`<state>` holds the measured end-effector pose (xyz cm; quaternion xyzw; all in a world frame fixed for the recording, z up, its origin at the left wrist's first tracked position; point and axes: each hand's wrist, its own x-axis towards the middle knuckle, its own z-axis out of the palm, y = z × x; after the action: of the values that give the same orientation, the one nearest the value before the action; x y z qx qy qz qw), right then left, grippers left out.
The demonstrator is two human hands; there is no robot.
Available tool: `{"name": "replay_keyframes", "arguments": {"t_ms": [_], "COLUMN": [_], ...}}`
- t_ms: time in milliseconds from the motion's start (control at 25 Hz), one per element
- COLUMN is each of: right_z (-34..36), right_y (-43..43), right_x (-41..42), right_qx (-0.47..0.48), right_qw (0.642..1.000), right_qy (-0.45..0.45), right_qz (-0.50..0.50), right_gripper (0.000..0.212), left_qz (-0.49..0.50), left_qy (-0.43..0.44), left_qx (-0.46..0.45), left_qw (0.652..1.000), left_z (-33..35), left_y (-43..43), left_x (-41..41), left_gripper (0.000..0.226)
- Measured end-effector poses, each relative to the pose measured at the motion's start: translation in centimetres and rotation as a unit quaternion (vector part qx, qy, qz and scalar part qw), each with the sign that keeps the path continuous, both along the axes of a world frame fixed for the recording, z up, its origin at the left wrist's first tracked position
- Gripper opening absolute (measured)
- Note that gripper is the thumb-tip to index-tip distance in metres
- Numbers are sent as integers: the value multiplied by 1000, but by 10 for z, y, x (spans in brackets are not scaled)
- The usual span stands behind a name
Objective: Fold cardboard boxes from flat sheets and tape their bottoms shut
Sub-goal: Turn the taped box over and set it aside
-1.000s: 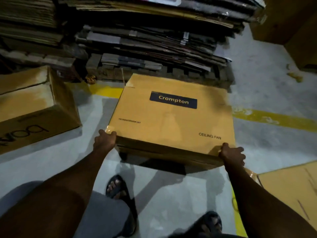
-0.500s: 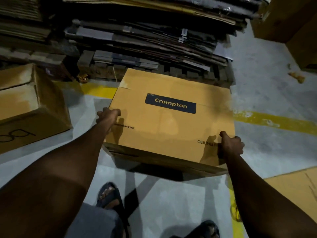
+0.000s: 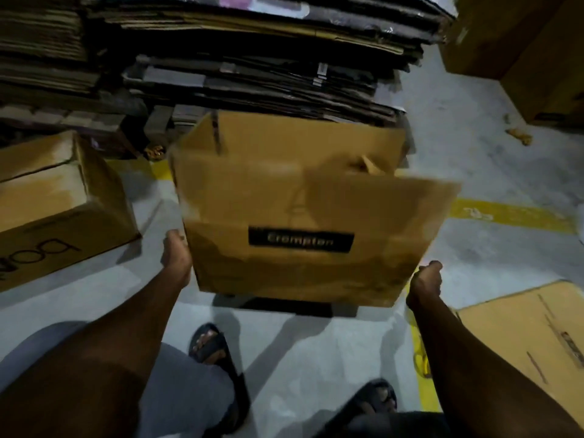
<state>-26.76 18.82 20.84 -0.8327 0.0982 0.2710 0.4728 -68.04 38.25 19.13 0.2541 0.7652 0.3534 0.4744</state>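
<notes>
This is a warehouse or packing bay. The bare grey concrete floor (image 3: 316,358) is marked with painted yellow lines (image 3: 512,214). Along the far side, tall dim stacks of flattened brown cardboard sheets (image 3: 252,74) rest on rough wooden pallets (image 3: 161,116). A closed brown carton (image 3: 63,197) sits at the left, and bigger brown cartons (image 3: 521,42) stand at the far right.

Our left hand (image 3: 177,254) and right hand (image 3: 425,281) are bare, forearms (image 3: 132,317) too; grey fabric (image 3: 189,390) covers our left thigh; we wear dark open-toed sandals (image 3: 211,346).
</notes>
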Motion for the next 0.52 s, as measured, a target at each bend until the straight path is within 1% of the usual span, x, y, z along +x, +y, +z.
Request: {"name": "replay_keyframes", "arguments": {"t_ms": [80,120,160,200,280,360,400,440,480,520], "right_z": [4,11,18,28,41,56,62,64,64,62], "right_y": [-25,-36,-47,-56,-68,-75,-79,-82,-86,-90], "right_x": [-6,-11,-17,-24,-34,-45,-48,-50,-53,-57], "right_qx": [41,69,91,107,123,99,73,40,11,-21], "right_qw": [996,991,987,985,985,991,993,994,992,988], "right_qy": [56,87,104,108,84,15,-36,-88,-127,-150], "right_qz": [-56,-77,-83,-81,-83,-93,-85,-56,-13,31], "right_gripper": [60,58,51,43,32,28,27,26,24,22], "left_qz": [56,77,66,58,13,-66,-118,-176,-243,-297], "left_qy": [-77,-103,-96,-111,-100,-11,59,118,164,185], "left_qx": [-4,1,19,32,58,63,58,53,51,45], "left_qw": [995,992,993,992,993,996,990,976,955,935], "left_z": [6,14,23,31,53,68,75,81,83,86], "left_y": [-11,-15,-23,-32,-48,-55,-57,-60,-63,-70], "left_x": [-14,-17,-20,-22,-23,-30,-34,-36,-38,-39], "left_gripper": [64,68,67,62,44,34,33,34,39,46]}}
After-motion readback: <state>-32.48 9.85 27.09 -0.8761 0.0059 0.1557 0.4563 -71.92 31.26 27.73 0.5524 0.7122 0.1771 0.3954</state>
